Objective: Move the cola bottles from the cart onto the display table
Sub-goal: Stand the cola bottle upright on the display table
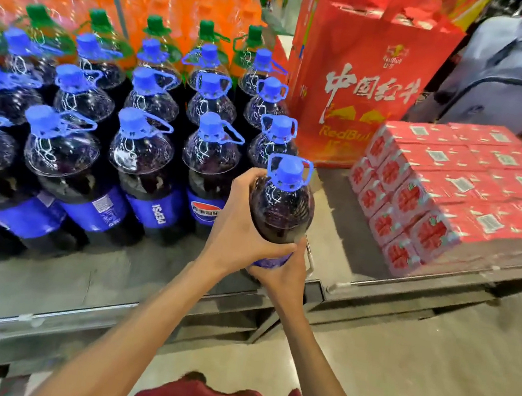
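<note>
A large cola bottle (281, 207) with a blue cap and carry handle stands upright at the right end of the front row on the grey display table (78, 280). My left hand (240, 225) grips its left side, thumb across the lower front. My right hand (283, 273) holds the bottle low down, around the blue label near its base. Several more cola bottles (139, 163) with blue caps stand in rows to the left. The cart is not in view.
Orange soda bottles (178, 0) and green-capped bottles (157, 28) fill the back rows. A red Red Bull gift bag (362, 88) stands right of the bottles. Red drink cartons (451, 188) are stacked on the adjoining table. A grey backpack (514, 74) sits far right.
</note>
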Demonstrator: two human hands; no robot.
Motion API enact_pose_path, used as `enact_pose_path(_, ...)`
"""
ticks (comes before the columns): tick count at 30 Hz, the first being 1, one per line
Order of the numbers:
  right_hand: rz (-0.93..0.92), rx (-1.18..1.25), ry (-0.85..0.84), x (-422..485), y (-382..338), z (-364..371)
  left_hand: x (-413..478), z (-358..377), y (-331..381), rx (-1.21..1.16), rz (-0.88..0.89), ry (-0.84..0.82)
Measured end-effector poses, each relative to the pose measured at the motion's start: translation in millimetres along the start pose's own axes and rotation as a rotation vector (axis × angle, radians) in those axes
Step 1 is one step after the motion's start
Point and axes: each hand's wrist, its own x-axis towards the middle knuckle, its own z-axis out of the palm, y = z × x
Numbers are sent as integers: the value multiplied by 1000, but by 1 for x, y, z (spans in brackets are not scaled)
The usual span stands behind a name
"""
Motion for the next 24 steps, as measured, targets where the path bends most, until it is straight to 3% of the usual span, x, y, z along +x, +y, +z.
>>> enact_pose_path(14, -40, -9, -68, 5, 16, -7, -6, 14, -7, 120, 25, 45)
enact_pose_path(24, 11, 63, -121, 3, 23, -9, -9, 6, -6, 120, 10, -49)
